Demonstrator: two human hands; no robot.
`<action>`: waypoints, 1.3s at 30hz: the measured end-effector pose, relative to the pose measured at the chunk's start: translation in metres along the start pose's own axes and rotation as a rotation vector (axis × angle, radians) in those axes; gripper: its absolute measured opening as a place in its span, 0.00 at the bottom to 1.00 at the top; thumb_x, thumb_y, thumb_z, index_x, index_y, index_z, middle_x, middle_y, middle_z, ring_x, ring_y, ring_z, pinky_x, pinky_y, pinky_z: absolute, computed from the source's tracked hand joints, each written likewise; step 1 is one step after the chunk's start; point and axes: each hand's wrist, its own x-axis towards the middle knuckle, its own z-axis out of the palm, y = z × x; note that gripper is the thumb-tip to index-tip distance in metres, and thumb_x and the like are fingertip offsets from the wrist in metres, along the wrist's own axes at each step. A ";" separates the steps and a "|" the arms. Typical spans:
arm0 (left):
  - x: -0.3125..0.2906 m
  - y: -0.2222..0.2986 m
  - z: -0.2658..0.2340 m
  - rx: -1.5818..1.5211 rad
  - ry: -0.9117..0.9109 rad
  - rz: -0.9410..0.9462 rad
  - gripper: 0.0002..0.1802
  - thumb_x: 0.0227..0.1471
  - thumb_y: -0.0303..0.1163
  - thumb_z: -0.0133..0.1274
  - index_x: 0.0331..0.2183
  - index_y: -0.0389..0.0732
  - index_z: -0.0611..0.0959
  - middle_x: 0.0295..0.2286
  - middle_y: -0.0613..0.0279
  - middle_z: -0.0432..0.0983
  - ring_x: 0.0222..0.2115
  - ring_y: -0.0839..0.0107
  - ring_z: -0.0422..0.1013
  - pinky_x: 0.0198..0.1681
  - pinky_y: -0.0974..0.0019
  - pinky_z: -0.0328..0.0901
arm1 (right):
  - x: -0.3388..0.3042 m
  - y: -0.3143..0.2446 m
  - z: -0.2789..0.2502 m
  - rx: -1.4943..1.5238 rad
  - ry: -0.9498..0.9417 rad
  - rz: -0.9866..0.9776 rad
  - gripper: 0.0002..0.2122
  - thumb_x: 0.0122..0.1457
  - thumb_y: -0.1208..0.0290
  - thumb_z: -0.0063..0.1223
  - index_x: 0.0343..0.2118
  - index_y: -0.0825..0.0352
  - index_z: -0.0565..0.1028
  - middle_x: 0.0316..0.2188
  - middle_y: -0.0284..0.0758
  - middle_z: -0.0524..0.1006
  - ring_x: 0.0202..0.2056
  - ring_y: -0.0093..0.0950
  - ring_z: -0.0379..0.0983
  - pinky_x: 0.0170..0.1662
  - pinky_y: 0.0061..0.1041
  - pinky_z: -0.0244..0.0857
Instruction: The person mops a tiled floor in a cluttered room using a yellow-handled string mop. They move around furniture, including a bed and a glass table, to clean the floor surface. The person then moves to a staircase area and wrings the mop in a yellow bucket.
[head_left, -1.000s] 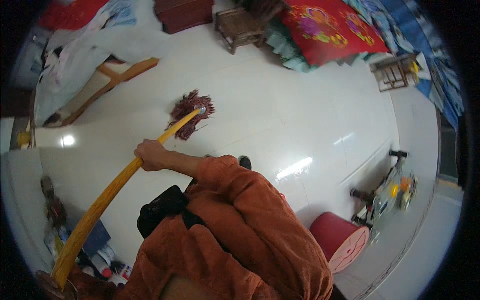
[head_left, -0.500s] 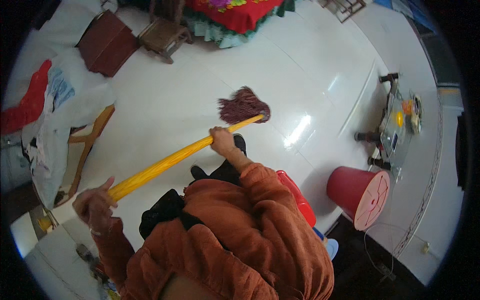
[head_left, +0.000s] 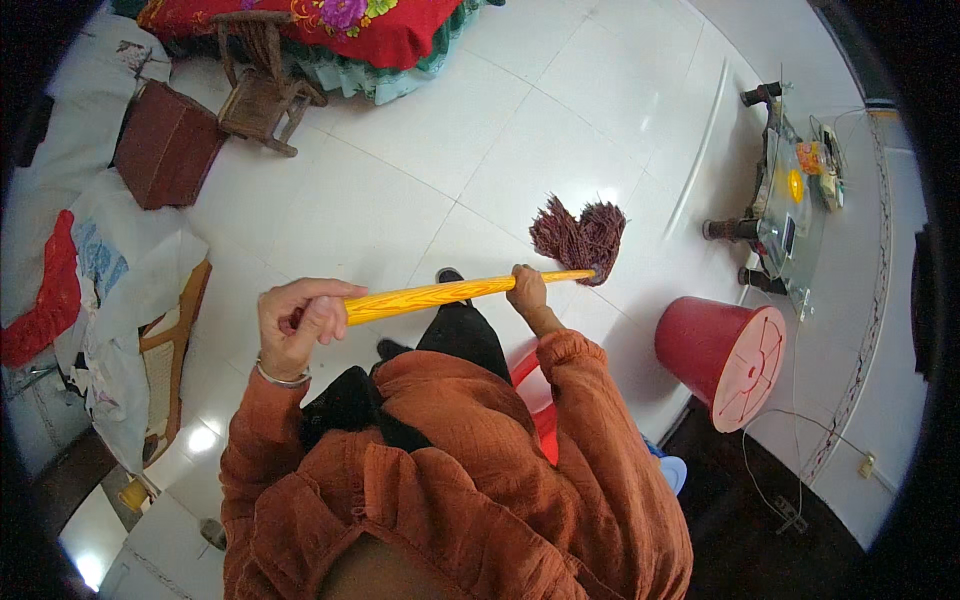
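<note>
A mop with a yellow wood-patterned handle (head_left: 430,298) slants across in front of me. Its dark maroon string head (head_left: 580,240) rests on the white tiled floor, ahead and to the right of my feet. My left hand (head_left: 300,320), with a bangle at the wrist, closes round the top end of the handle. Lower down, nearer the mop head, the fingers of my right hand (head_left: 527,290) wrap the shaft. The strands have parted into two bunches.
At right lies a red bucket (head_left: 705,350) on its side, near a glass-topped table (head_left: 795,235). A small wooden chair (head_left: 262,105) and a brown box (head_left: 170,145) stand far left, beside a bed with a red floral cover (head_left: 390,35). Cables (head_left: 775,480) trail at lower right.
The mop head has swung to the right across the floor, its strands now trailing away from me. Both hands have moved right with the handle, which lies more level across the view.
</note>
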 end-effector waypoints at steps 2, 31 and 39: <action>0.010 0.004 -0.014 0.000 -0.037 0.009 0.11 0.53 0.27 0.43 0.32 0.31 0.78 0.17 0.62 0.72 0.12 0.82 0.60 0.16 0.77 0.58 | -0.005 -0.013 0.005 0.013 0.041 0.002 0.04 0.40 0.77 0.50 0.21 0.68 0.70 0.23 0.45 0.71 0.28 0.44 0.70 0.31 0.39 0.65; 0.001 0.068 -0.017 0.076 -0.818 0.657 0.10 0.38 0.22 0.47 0.27 0.39 0.79 0.12 0.65 0.60 0.14 0.72 0.63 0.43 0.57 0.65 | 0.121 -0.137 0.005 0.476 0.821 -0.036 0.12 0.42 0.71 0.62 0.29 0.67 0.72 0.32 0.43 0.74 0.38 0.43 0.69 0.41 0.35 0.62; 0.072 0.022 -0.012 0.048 -0.520 0.679 0.08 0.32 0.18 0.45 0.22 0.36 0.75 0.13 0.62 0.66 0.14 0.66 0.64 0.28 0.59 0.68 | 0.207 -0.066 -0.002 0.291 0.827 -0.122 0.16 0.42 0.75 0.59 0.35 0.70 0.69 0.28 0.43 0.69 0.31 0.41 0.67 0.32 0.34 0.63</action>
